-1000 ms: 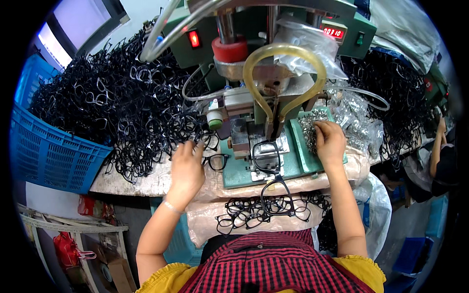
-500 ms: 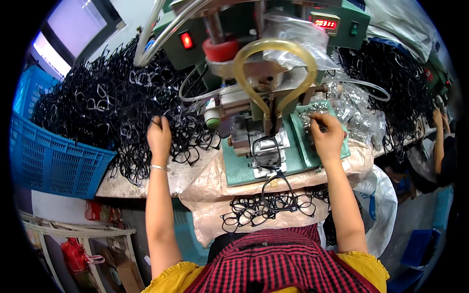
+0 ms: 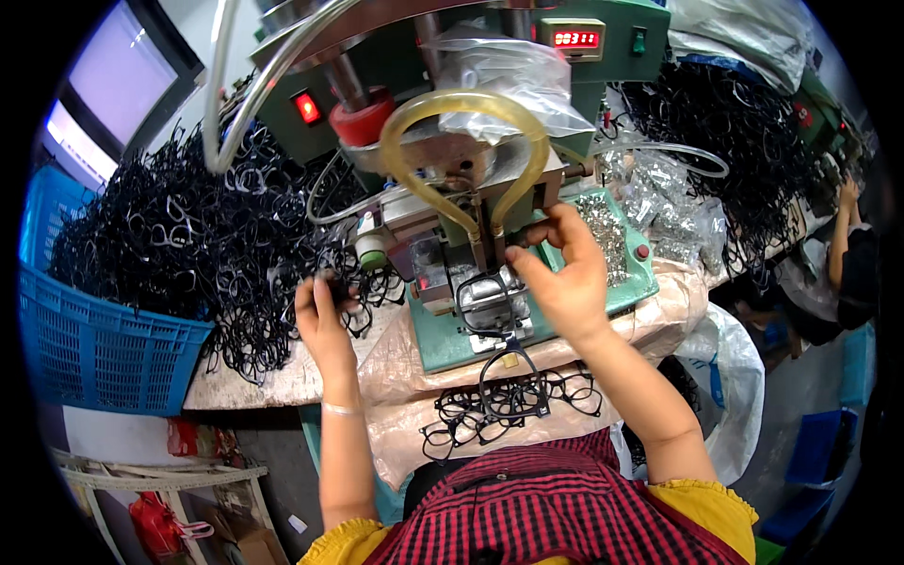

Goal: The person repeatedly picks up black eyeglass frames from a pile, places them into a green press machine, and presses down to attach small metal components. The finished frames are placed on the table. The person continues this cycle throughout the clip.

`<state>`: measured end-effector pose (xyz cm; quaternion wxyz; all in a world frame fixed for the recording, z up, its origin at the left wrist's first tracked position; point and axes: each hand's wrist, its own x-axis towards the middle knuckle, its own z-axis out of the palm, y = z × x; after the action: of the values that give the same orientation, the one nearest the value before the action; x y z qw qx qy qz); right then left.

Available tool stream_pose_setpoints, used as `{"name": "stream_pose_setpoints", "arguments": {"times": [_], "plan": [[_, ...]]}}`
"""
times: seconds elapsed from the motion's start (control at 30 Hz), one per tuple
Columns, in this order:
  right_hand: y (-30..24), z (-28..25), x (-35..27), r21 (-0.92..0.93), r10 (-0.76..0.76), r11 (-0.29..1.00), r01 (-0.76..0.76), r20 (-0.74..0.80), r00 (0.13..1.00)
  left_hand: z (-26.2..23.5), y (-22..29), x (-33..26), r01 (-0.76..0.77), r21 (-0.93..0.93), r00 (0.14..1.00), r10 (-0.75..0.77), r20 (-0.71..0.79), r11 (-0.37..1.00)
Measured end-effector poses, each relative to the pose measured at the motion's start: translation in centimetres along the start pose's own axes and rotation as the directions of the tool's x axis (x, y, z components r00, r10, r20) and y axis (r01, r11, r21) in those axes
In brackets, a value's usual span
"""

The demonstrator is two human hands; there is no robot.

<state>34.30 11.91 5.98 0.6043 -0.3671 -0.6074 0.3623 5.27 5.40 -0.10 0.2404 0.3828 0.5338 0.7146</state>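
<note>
Glasses frame [image 3: 511, 339] lies lengthwise toward apron [image 3: 508, 499], left of nearer right hand [image 3: 571, 281] — left hand [image 3: 326, 331] farther; both grips — cannot tell.

Window [image 3: 121, 99] upper left; lower left, apparently red bag [image 3: 153, 524].

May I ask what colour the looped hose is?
The looped hose is yellowish, best seen in the head view.

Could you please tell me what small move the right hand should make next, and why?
Perhaps ease the right hand slightly inward at the press head: its fingertips are right beside it, and the black glasses frame sits on the metal fixture below. The green tray of small metal parts is close by; whether it pinches one is unclear.
</note>
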Motion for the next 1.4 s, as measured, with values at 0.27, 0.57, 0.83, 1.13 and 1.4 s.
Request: {"name": "stream_pose_setpoints", "arguments": {"times": [0.27, 0.57, 0.83, 1.13, 1.4], "plan": [[-0.1, 0.3, -0.5, 0.155, 0.108, 0.981, -0.116, 0.061, 0.992, 6.8, 13.3, -3.0, -0.599, -0.084, 0.740, 0.591, 0.320, 0.796], [-1.1, 2.7, -1.7, 0.354, 0.134, 0.925, -0.135, 0.028, 0.991, 9.2, 13.3, -1.3, -0.445, -0.191, 0.857, 0.478, 0.193, 0.875], [-4.0, 0.6, -2.3, 0.289, 0.248, 0.915, -0.282, 0.149, 0.957, 9.3, 14.5, -2.6, -0.461, -0.172, 0.827, 0.492, 0.272, 0.870], [5.0, -11.4, -4.9, -0.884, -0.049, 0.468, 0.016, -0.008, 0.999, 10.2, 9.4, -6.3, -0.827, 0.090, 0.425, 0.514, 0.745, 0.555], [6.4, -8.7, 0.8, -0.777, -0.187, 0.623, 0.096, -0.028, 0.982, 10.3, 10.2, -5.9, -0.757, 0.118, 0.476, 0.418, 0.774, 0.643]]}}
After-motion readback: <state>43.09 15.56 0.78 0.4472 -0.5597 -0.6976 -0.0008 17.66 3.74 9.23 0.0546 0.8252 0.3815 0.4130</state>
